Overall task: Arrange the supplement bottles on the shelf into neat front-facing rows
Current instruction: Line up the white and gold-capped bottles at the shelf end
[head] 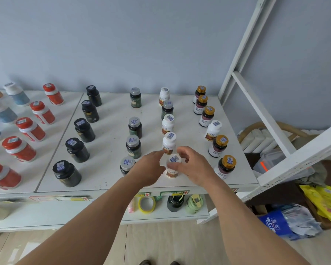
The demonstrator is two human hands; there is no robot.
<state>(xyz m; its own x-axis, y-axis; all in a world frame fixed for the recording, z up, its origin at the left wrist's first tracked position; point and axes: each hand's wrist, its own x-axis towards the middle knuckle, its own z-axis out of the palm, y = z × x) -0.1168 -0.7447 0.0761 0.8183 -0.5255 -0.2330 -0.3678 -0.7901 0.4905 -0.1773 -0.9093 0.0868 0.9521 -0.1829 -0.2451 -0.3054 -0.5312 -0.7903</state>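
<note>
Head cam, looking down at the shelf (107, 175) w/ bottles standing in rows running front to back. Both my hands are on one white bottle (172, 167) at the front of the white row: left hand (148, 168) cups its left side, fingers curled round it; right hand (194, 165) pinches it near the cap from the right. It stands upright on the shelf, near the front edge, approx in line w/ the white bottle behind (169, 142). I think I'm turning or nudging it so the label faces front; can't tell from here which way the label points, hands cover most of it. Risks, as I see it: the silver-cap dark bottle (127, 165) sits just beside my left wrist, so an elbow swing or a wide twist could knock it over or shove it out of its row. The white one behind is close too; pushing back too far would bump it. Pulling fwd too much puts the bottle at the shelf lip, and it could tip off onto the lower shelf w/ the tape roll (146, 204). The gold-cap bottle (225, 166) on the right is well apart, less worry.
</note>
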